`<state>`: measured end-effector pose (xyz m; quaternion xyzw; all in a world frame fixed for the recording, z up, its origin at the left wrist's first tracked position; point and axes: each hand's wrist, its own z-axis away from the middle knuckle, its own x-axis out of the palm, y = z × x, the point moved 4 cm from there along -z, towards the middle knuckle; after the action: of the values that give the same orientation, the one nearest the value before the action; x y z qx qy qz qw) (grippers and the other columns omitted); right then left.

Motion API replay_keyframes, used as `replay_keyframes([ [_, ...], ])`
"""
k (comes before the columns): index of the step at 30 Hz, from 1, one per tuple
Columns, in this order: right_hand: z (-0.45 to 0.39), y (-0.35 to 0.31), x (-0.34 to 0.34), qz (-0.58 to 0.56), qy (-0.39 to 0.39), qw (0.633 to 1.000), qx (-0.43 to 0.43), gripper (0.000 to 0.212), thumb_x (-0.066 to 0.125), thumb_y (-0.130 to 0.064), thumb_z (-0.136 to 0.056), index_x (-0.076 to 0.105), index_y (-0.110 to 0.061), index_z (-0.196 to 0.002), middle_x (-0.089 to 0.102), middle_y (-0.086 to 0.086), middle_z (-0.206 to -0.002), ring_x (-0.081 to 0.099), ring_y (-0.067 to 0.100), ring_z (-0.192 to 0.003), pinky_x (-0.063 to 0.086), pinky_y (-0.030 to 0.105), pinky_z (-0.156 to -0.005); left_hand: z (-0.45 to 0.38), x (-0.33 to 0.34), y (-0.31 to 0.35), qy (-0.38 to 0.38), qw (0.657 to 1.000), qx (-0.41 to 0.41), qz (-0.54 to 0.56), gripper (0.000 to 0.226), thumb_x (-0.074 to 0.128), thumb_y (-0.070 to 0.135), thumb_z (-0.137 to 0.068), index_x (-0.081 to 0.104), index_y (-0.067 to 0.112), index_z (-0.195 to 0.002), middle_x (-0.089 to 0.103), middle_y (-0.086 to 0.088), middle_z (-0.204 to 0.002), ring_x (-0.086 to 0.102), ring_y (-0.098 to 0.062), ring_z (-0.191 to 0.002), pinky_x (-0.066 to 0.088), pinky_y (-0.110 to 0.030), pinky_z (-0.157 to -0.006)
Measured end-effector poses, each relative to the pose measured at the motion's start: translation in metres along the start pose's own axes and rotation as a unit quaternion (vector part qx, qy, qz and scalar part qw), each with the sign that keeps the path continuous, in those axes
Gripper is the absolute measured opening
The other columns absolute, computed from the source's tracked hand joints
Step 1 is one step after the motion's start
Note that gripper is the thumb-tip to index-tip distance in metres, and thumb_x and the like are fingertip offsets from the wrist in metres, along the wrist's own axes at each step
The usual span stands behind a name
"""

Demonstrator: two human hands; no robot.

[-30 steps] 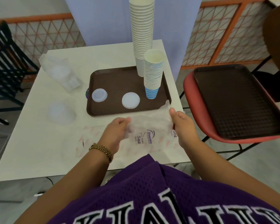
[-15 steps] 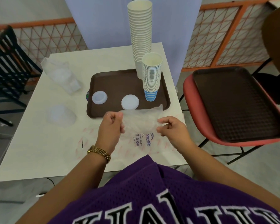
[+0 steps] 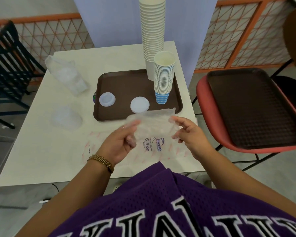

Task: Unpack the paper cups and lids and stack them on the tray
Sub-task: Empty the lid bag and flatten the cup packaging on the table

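Both my left hand [image 3: 120,144] and right hand [image 3: 188,134] pinch the empty cup wrapper [image 3: 154,129] just before the tray [image 3: 126,82], where a careless swing could topple the cup stacks [image 3: 164,79].

Both hands [image 3: 120,142] [image 3: 190,134] brought closer, bunching the empty cup bag [image 3: 154,127] btwn them.

Two cup stacks [image 3: 152,31] [image 3: 164,77], two lids [image 3: 107,99] [image 3: 139,105], two trays [image 3: 126,82] [image 3: 255,106].

Both hands [image 3: 120,144] [image 3: 190,135] holding clear wrapper [image 3: 154,129], cup stacks [image 3: 163,77] on tray [image 3: 126,86]
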<state>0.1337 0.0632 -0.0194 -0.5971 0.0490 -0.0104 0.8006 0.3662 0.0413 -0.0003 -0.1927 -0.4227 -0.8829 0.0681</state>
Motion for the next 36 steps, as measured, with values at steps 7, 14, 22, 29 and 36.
replay_keyframes([
  [7,-0.004,-0.001,-0.008,-0.046,0.025,0.999,-0.005,0.072,0.048,0.021,-0.082,0.058,-0.040,-0.119,0.058,0.004,-0.125,0.066,0.006,-0.076,0.048,0.025,-0.064,-0.006,-0.030,0.016,0.044,0.988,0.083,0.121,0.033,0.064,0.034,-0.089,0.070,0.022,-0.118,0.060,0.001,-0.082,0.051,-0.013,-0.079,0.037,-0.024,-0.075],
  [14,0.000,0.005,0.006,0.000,-0.047,0.999,0.008,0.073,0.051,0.019,-0.084,0.055,-0.043,-0.122,0.057,0.002,-0.123,0.060,0.007,-0.074,0.048,0.021,-0.067,-0.010,-0.025,-0.010,0.036,0.997,-0.026,0.058,0.025,0.059,0.012,-0.093,0.069,0.016,-0.115,0.063,-0.007,-0.120,0.062,-0.028,-0.108,0.056,-0.036,-0.080],
  [22,-0.014,0.008,-0.002,-0.075,0.007,0.994,0.075,0.036,0.060,0.001,-0.090,0.069,-0.021,-0.117,0.071,-0.001,-0.115,0.059,0.013,-0.075,0.045,0.016,-0.061,-0.019,-0.022,0.012,-0.039,0.909,0.121,-0.396,0.055,0.077,0.021,-0.079,0.053,0.033,-0.127,0.053,0.019,-0.126,0.059,0.007,-0.099,0.049,-0.012,-0.075],
  [29,-0.019,0.011,-0.007,-0.089,-0.049,0.992,0.075,0.062,0.063,0.007,-0.086,0.060,-0.038,-0.127,0.062,-0.003,-0.124,0.062,0.016,-0.072,0.041,0.028,-0.058,-0.013,-0.042,0.018,-0.045,0.927,0.066,-0.367,0.071,0.073,0.024,-0.080,0.038,0.042,-0.140,0.044,0.021,-0.133,0.060,-0.018,-0.108,0.055,-0.036,-0.090],
  [36,-0.024,0.030,-0.001,0.168,-0.018,0.983,0.064,0.064,0.068,-0.003,-0.087,0.048,-0.030,-0.142,0.053,-0.006,-0.133,0.047,0.007,-0.066,0.045,0.027,-0.069,-0.023,-0.071,0.010,0.016,0.886,0.005,-0.463,0.071,0.063,0.013,-0.092,0.028,0.036,-0.150,0.035,0.013,-0.147,0.059,-0.010,-0.097,0.046,-0.021,-0.079],
])
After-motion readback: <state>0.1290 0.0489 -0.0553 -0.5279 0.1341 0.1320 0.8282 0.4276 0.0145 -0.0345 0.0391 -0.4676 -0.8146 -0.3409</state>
